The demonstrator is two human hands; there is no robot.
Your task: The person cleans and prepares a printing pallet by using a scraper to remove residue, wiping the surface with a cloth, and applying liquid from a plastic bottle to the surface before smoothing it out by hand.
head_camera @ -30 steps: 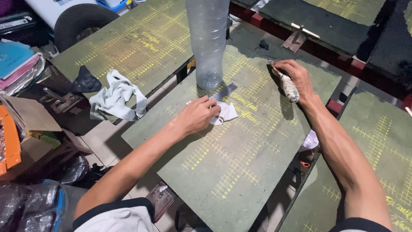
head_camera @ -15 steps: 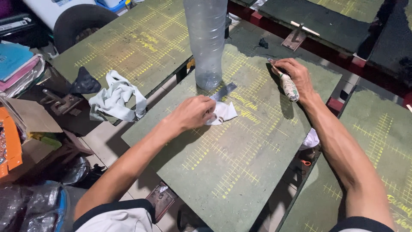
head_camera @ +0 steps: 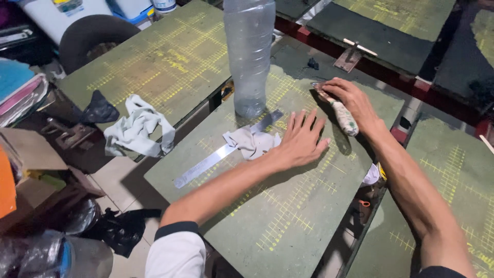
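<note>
A small crumpled white cloth [head_camera: 252, 142] lies on a long metal ruler [head_camera: 222, 152] near the middle of the green gridded worktop [head_camera: 288, 216]. The left hand [head_camera: 300, 140] rests flat beside it, fingers spread, touching its edge. The right hand [head_camera: 354, 100] grips a paint-stained tool handle [head_camera: 340, 113] near the far edge. A clear plastic bottle [head_camera: 249, 54] stands upright just behind the cloth.

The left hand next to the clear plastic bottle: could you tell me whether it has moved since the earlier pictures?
Yes. The left hand has slid right, off the small white rag, and now lies flat to the lower right of the standing plastic bottle.
</note>
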